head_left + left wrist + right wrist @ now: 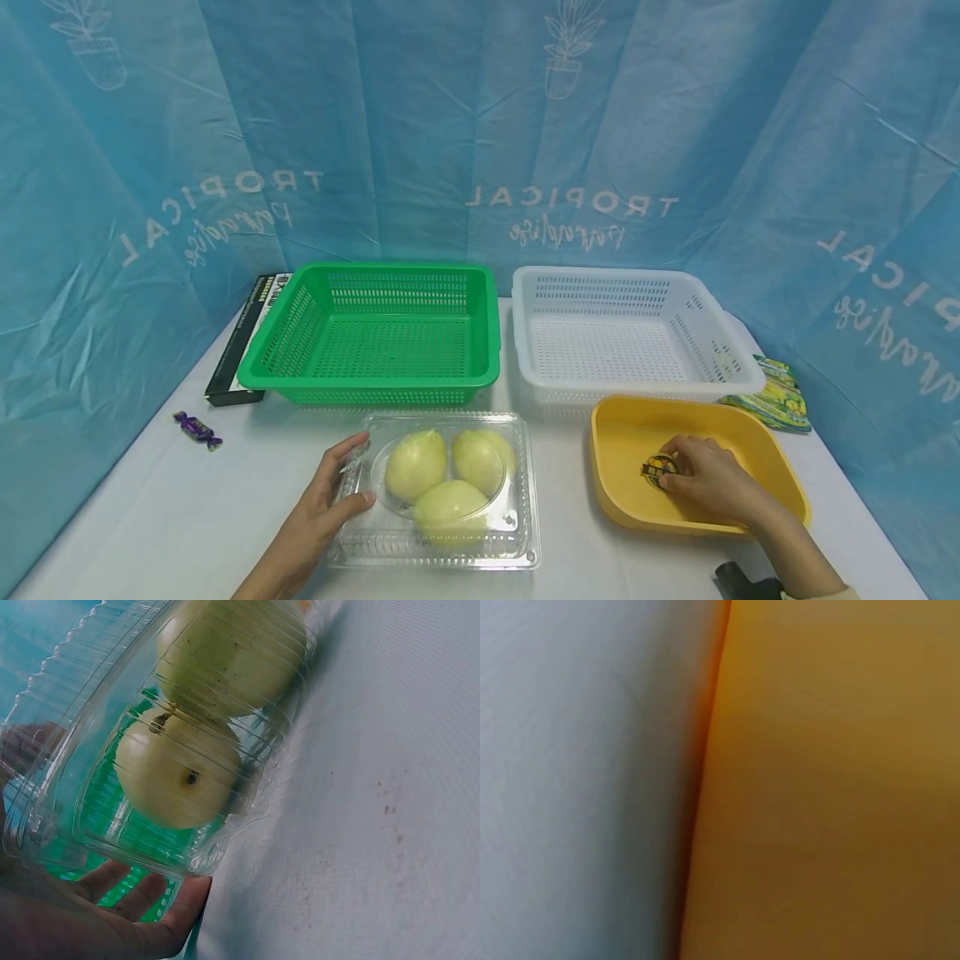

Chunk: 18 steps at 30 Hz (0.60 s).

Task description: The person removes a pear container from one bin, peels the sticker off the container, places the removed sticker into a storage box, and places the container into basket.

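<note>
A clear plastic clamshell box [517, 467] holding 3 pale yellow-green fruits [450, 508] lies on the table. Along its left side my left hand [318, 504] is spread, thumb over the lid's edge, other fingers touching the side. The left wrist view shows those fingers [142, 896] low against the box, near the tablecloth. Inside the yellow basin [622, 417] my right hand [705, 475] pinches a small round black-and-yellow item [658, 471], partly covered by the fingers. Only the basin's wall [825, 787] and white cloth appear, blurred, in the right wrist view.
Behind stand a green basket [390, 392] and a white basket [637, 387]. A black-and-white box [240, 350] lies at the left, with a purple wrapped candy [198, 429] before it. A green-yellow packet [776, 396] lies right of the basin. Blue curtains surround the table.
</note>
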Motion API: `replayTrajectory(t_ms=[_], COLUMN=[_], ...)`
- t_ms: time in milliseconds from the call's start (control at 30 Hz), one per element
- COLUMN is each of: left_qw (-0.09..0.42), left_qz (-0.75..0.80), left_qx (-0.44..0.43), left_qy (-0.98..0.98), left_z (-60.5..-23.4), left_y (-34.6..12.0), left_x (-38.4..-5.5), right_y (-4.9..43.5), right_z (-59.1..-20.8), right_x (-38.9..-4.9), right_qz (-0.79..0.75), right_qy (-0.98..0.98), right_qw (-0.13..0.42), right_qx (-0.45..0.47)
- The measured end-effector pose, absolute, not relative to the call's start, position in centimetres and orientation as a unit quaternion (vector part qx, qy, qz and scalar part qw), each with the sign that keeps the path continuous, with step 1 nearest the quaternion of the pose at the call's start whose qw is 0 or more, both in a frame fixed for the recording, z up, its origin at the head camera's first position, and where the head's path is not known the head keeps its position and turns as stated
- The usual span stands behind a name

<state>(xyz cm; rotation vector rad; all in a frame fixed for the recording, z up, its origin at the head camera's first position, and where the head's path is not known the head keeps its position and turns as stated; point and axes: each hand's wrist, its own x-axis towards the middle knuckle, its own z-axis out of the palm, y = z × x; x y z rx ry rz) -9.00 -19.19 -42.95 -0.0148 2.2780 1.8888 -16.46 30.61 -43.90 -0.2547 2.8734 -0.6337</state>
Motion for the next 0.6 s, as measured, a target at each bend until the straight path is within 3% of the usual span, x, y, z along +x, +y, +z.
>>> replayTrajectory(t_ms=[600], left_qw=[0.092], left_qz=[0.637], left_qx=[-0.007], left_qy=[0.765], left_z=[-42.82], left_y=[-19.16], left_x=[-8.92], right_y=[30.32], right_z=[-43.13], right_x=[-16.23], right_qz=[-0.207], right_qy=[0.973], right_qw=[0.074], right_qx=[-0.074])
